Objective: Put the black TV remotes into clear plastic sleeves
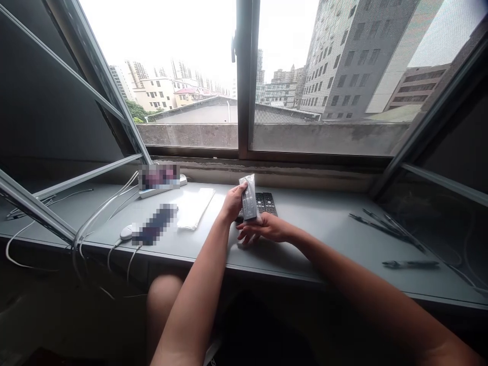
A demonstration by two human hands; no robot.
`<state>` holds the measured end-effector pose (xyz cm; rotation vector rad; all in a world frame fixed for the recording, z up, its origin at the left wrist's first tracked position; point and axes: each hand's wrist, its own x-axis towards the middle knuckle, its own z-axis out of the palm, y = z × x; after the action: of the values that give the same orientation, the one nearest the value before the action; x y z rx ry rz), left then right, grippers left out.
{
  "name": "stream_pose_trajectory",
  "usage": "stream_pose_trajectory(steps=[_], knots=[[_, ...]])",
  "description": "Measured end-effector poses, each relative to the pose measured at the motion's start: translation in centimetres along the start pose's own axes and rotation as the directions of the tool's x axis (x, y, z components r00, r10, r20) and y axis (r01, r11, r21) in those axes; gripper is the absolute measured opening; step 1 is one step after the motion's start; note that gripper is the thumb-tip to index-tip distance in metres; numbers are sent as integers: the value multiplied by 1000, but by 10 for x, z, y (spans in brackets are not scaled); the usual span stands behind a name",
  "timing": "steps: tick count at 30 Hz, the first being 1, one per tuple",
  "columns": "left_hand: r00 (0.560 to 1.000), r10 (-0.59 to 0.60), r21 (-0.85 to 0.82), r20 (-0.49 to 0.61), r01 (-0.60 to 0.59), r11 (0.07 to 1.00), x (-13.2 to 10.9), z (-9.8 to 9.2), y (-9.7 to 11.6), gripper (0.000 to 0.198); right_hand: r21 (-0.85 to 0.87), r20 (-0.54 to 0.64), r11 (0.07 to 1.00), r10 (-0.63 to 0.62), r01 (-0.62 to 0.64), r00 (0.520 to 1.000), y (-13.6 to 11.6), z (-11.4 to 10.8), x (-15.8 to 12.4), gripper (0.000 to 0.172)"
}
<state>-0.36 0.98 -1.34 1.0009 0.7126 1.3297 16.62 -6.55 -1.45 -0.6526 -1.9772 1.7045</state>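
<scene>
Upright in front of me is a remote control in a clear plastic bag (249,201), seen through the cloudy film. My left hand (232,201) grips it along its left side, thumb pressed on the front near the top. At its lower end, my right hand (267,227) pinches the bag near the bottom edge, while the other fingers stretch out to the left beneath it. Just behind lie several dark remote controls (270,204) side by side on the table, partly hidden by the bag and my hands.
A stack of white plastic bags (196,208) lies to the left on the grey table (320,218). Farther left are a blurred-out device, a white round charger (126,232), cables and a power strip (183,180). Several pens (381,226) lie right. Metal frames flank the window.
</scene>
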Motion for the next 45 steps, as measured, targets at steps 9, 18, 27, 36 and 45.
stream_pose_trajectory(steps=[9, 18, 27, 36, 45], knots=[[980, -91, 135, 175, 67, 989, -10, 7, 2, 52, -380, -38, 915, -164, 137, 986, 3, -14, -1, 27], [924, -211, 80, 318, 196, 977, -20, 12, 14, 50, -647, -129, 744, -322, 167, 938, 10, -28, -1, 37], [823, -247, 65, 512, 250, 966, -24, 6, 15, 55, -773, -240, 625, -445, 108, 863, 4, -35, -5, 22], [800, -293, 27, 524, 328, 944, -27, 7, 15, 50, -804, -353, 595, -491, 10, 796, 1, -41, -11, 22], [841, -243, -20, 484, 288, 957, -25, 7, 11, 43, -629, -621, 777, -484, -23, 617, -13, -33, -11, 31]])
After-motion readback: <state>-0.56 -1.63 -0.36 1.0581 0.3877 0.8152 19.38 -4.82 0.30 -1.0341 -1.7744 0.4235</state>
